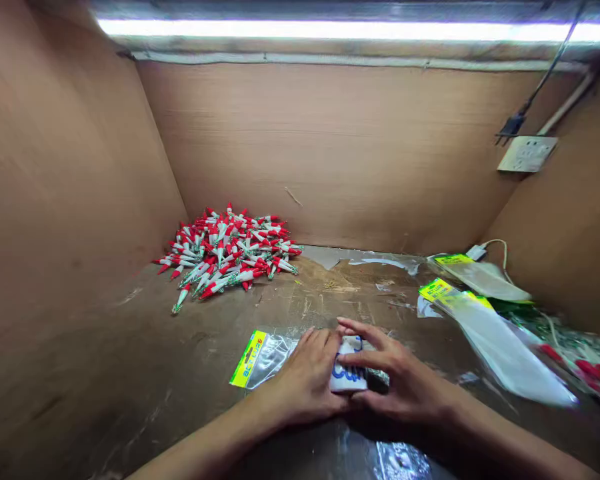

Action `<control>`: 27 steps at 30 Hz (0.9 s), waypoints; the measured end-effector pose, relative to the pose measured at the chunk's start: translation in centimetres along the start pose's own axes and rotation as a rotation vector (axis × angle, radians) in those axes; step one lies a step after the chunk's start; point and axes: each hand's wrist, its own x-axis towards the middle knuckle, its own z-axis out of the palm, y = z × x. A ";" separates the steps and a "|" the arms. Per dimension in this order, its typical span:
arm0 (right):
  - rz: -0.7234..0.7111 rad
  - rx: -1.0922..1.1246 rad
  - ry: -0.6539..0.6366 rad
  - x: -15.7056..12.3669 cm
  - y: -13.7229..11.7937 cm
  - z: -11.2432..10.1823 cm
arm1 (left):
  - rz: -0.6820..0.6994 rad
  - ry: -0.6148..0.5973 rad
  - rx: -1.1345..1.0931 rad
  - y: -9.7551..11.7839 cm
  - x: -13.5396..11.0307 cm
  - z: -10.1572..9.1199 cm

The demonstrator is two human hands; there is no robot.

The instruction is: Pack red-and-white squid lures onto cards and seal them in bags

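- White packet with blue lettering sits low over the desk, between both hands.
- Left hand: fingers curled against the packet's left edge, gripping it.
- Right hand: thumb and fingers pinched on its right side.
- Clear bag lies just left; red-white pile well behind.

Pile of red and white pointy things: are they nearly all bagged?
Hardly. Done: a few blurry bags with red inside lie at far right. In hand: left hand and right hand grip a small white card with blue letters over a clear yellow-topped plastic bag. Remaining: the big red-and-white pile and empty clear bags.
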 end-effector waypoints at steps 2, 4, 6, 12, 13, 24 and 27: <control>-0.008 -0.031 0.051 1.4 -1.4 -1.1 | 0.053 0.069 0.015 0.4 0.7 -1.0; -0.004 -0.069 0.141 2.6 -2.7 -2.7 | 0.085 0.132 -0.057 0.7 1.5 -2.8; 0.009 -0.123 0.285 3.7 -3.9 -4.8 | 0.096 0.208 -0.206 0.4 2.3 -5.3; 0.094 -0.015 0.535 5.2 -4.3 -9.4 | 0.100 0.244 -0.997 -2.0 3.2 -8.6; 0.114 0.027 0.528 5.3 -3.8 -9.4 | 0.088 0.175 -1.089 -2.1 3.2 -8.1; 0.213 0.419 0.342 6.3 -1.2 -5.9 | 0.096 0.077 -1.488 0.3 2.7 -7.4; 0.222 0.563 0.294 6.7 -1.2 -4.7 | 0.040 -0.102 -1.494 -0.6 2.4 -6.2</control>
